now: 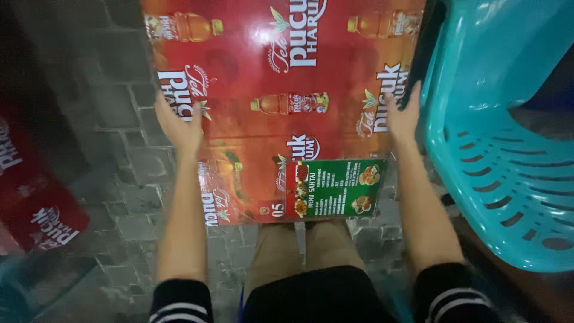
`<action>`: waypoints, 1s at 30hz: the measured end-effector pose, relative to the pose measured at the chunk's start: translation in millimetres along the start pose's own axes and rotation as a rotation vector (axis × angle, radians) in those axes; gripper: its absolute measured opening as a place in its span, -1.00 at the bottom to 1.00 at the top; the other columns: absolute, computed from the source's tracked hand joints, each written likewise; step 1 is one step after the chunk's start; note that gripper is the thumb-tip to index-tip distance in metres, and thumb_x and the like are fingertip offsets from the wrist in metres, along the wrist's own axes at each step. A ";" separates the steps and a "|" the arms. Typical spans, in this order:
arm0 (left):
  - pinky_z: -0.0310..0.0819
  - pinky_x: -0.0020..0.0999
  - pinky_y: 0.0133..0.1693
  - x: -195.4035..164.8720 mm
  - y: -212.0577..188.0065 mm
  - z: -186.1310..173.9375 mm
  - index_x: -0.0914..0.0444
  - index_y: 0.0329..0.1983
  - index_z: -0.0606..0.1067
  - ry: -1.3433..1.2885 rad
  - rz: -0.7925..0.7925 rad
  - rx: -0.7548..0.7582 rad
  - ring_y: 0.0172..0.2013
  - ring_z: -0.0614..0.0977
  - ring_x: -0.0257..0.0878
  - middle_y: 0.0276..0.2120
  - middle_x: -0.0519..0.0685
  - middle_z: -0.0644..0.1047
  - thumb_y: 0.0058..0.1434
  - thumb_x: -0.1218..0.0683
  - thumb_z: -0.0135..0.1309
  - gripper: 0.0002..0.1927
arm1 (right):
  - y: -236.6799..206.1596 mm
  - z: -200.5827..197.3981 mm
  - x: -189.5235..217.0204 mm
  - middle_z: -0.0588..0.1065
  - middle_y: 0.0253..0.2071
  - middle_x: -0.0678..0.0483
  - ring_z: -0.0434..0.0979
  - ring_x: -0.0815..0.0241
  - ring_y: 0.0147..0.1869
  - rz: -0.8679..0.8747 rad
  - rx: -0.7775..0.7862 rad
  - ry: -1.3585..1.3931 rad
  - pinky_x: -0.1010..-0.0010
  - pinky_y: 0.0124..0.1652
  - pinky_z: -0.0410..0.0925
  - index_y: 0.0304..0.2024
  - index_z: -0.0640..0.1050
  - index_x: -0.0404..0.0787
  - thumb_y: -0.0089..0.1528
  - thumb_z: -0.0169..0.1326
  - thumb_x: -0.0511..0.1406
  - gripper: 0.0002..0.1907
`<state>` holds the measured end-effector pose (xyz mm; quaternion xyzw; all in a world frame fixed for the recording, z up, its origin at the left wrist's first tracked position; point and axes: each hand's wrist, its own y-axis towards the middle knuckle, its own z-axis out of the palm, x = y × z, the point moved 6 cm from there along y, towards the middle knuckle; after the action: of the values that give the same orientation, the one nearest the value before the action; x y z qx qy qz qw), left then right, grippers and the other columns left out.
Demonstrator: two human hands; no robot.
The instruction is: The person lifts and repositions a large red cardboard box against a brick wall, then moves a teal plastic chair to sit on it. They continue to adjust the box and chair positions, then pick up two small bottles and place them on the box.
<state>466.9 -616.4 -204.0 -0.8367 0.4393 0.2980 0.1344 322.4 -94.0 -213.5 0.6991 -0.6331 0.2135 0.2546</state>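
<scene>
red table top cut off by the upper edge (far end unseen), right hand fingertips behind its rim

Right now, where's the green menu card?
In the head view, the green menu card lies on the red table top at its near edge, right of centre, closer to the right hand than the left.

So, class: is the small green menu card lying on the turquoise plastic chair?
No: the menu card lies on the near edge of the red table, while the chair stands to the right, holding nothing visible.
</scene>
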 end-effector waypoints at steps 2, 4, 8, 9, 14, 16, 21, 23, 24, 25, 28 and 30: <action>0.10 0.01 0.43 -16.8 -34.4 -5.0 0.43 0.48 0.15 -0.066 -0.004 0.011 0.41 0.28 0.20 0.39 0.32 0.27 0.27 0.06 0.34 -0.14 | -20.9 -3.4 19.5 0.26 0.45 -0.34 0.36 -0.11 0.45 0.052 0.006 0.083 0.19 0.36 0.24 0.54 0.05 -0.49 0.42 0.30 -0.33 -0.14; 0.04 0.02 0.45 -36.6 -70.6 -13.3 0.43 0.47 0.19 -0.074 -0.007 0.014 0.44 0.26 0.19 0.41 0.31 0.27 0.31 0.06 0.32 -0.19 | -46.9 8.8 23.1 0.36 0.33 -0.15 0.49 0.07 0.20 0.488 0.180 0.461 0.29 0.14 0.41 0.52 0.03 -0.31 0.22 0.11 -0.23 -0.10; 0.11 -0.08 0.40 -62.8 -128.8 -25.9 0.38 0.37 0.30 -0.278 -0.177 0.081 0.38 0.33 0.07 0.33 0.24 0.37 0.28 0.01 0.24 -0.32 | -74.7 -17.8 86.7 0.27 0.45 -0.33 0.25 -0.20 0.52 -0.014 0.181 0.216 0.07 0.39 0.15 0.49 0.13 -0.40 0.28 0.28 -0.24 -0.12; 0.14 -0.09 0.39 -66.6 -143.4 -28.1 0.34 0.33 0.35 -0.261 -0.213 0.135 0.35 0.37 0.05 0.29 0.22 0.41 0.26 0.00 0.24 -0.37 | -79.5 -23.2 88.1 0.27 0.43 -0.32 0.27 -0.19 0.50 0.001 0.223 0.239 0.10 0.37 0.18 0.48 0.14 -0.40 0.25 0.29 -0.21 -0.10; 0.19 0.00 0.27 -96.2 -199.1 -42.7 0.29 0.21 0.48 -0.274 -0.231 0.169 0.18 0.51 0.02 0.11 0.14 0.58 0.24 0.01 0.26 -0.49 | -94.8 -65.9 72.7 0.30 0.39 -0.29 0.31 -0.17 0.44 0.076 0.326 0.219 0.20 0.34 0.20 0.43 0.19 -0.39 0.18 0.27 -0.11 -0.09; 0.20 -0.02 0.23 -121.4 -203.2 -41.1 0.30 0.16 0.53 -0.190 -0.098 0.202 0.14 0.53 0.02 0.07 0.15 0.61 0.26 0.02 0.26 -0.55 | -99.3 -95.0 63.8 0.27 0.41 -0.32 0.26 -0.20 0.50 0.075 0.266 0.182 0.18 0.37 0.18 0.40 0.25 -0.39 0.21 0.27 -0.08 -0.14; 0.45 -0.24 0.13 -170.6 -217.4 -43.7 0.28 0.12 0.54 -0.443 -0.073 0.369 0.04 0.65 -0.13 -0.03 0.07 0.65 0.27 -0.04 0.19 -0.57 | -141.9 -164.2 45.6 0.27 0.42 -0.30 0.25 -0.17 0.50 0.195 0.157 0.236 0.15 0.38 0.16 0.38 0.31 -0.35 0.19 0.26 -0.05 -0.16; 0.43 -0.23 0.12 -187.2 -225.9 -53.4 0.27 0.12 0.55 -0.399 -0.044 0.411 0.04 0.64 -0.15 -0.01 0.06 0.65 0.26 -0.02 0.18 -0.58 | -179.0 -190.0 39.1 0.28 0.44 -0.26 0.28 -0.13 0.50 0.271 0.118 0.283 0.18 0.38 0.17 0.37 0.30 -0.31 0.20 0.24 -0.03 -0.17; 0.42 -0.23 0.12 -195.5 -226.0 -55.1 0.27 0.12 0.56 -0.382 -0.017 0.425 0.04 0.63 -0.16 0.01 0.06 0.64 0.25 -0.02 0.18 -0.58 | -194.2 -198.8 38.2 0.27 0.44 -0.27 0.26 -0.14 0.51 0.289 0.089 0.274 0.17 0.38 0.16 0.36 0.33 -0.29 0.19 0.25 -0.03 -0.19; 0.41 -0.24 0.14 -206.3 -228.4 -58.5 0.29 0.12 0.56 -0.425 0.042 0.428 0.06 0.62 -0.16 0.01 0.07 0.64 0.27 -0.01 0.19 -0.59 | -208.8 -211.2 36.0 0.25 0.44 -0.28 0.24 -0.15 0.52 0.306 0.057 0.259 0.16 0.37 0.16 0.35 0.35 -0.28 0.18 0.27 -0.04 -0.20; 0.40 -0.24 0.19 -228.5 -240.1 -63.6 0.34 0.13 0.53 -0.533 0.164 0.471 0.10 0.61 -0.15 0.04 0.11 0.62 0.31 0.01 0.19 -0.59 | -258.2 -245.5 28.5 0.26 0.43 -0.27 0.23 -0.15 0.51 0.374 -0.007 0.196 0.15 0.36 0.16 0.33 0.40 -0.24 0.17 0.29 -0.03 -0.23; 0.39 -0.24 0.19 -236.9 -254.2 -64.7 0.37 0.15 0.51 -0.585 0.182 0.514 0.12 0.59 -0.14 0.07 0.13 0.60 0.31 0.02 0.18 -0.57 | -282.2 -266.2 25.4 0.30 0.40 -0.24 0.26 -0.14 0.49 0.387 -0.053 0.189 0.16 0.35 0.18 0.30 0.42 -0.21 0.16 0.28 -0.02 -0.25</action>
<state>595.3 -345.8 -16.4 -0.6132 0.5151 0.4151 0.4317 611.9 72.4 -14.6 0.5347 -0.7341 0.3062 0.2853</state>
